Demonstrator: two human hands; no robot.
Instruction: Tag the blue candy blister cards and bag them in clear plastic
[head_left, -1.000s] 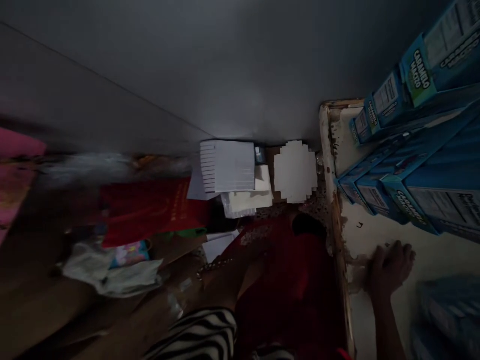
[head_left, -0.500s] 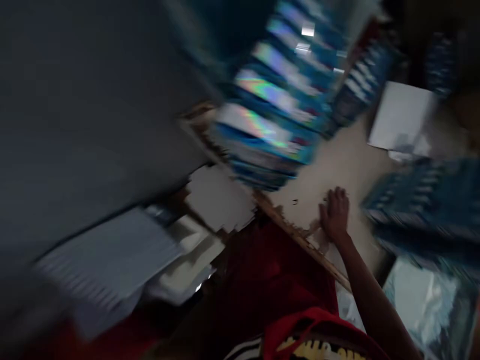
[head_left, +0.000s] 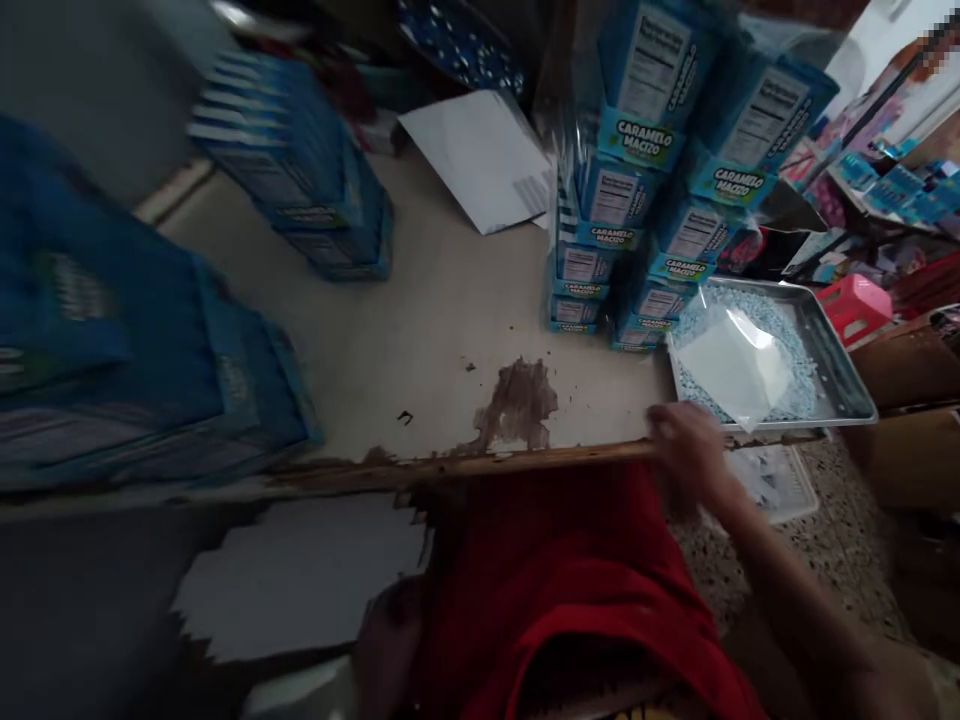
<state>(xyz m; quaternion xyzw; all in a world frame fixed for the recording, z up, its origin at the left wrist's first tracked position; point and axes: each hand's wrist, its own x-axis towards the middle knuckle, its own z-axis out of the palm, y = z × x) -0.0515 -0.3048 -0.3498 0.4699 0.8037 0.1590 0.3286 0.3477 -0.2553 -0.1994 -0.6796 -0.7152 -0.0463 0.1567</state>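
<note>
My right hand (head_left: 690, 450), smeared by motion, is at the front edge of the worn table (head_left: 427, 330), just left of a metal tray (head_left: 851, 385). Its fingers are too blurred to read. The tray holds small pale-blue pieces (head_left: 799, 350) with a white sheet (head_left: 739, 365) lying on them. Down in the shadow below the table edge is my left hand (head_left: 386, 635), dark and mostly hidden. A pale, blurred object (head_left: 304, 695) is close beside it; whether the hand grips it does not show.
Clear-wrapped stacks of blue boxes labelled Caramelo Macizo (head_left: 645, 140) stand at the back right. More blue boxes stand at the left (head_left: 135, 350) and back left (head_left: 300, 170). White cardboard (head_left: 480, 155) lies at the back. A red plastic stool (head_left: 855, 305) and cardboard boxes (head_left: 915, 455) are at the right.
The view has swung to the right and levelled, bringing in the tray and wrapped stacks. My right hand has gone from lying on the tabletop to its front edge near the tray.
</note>
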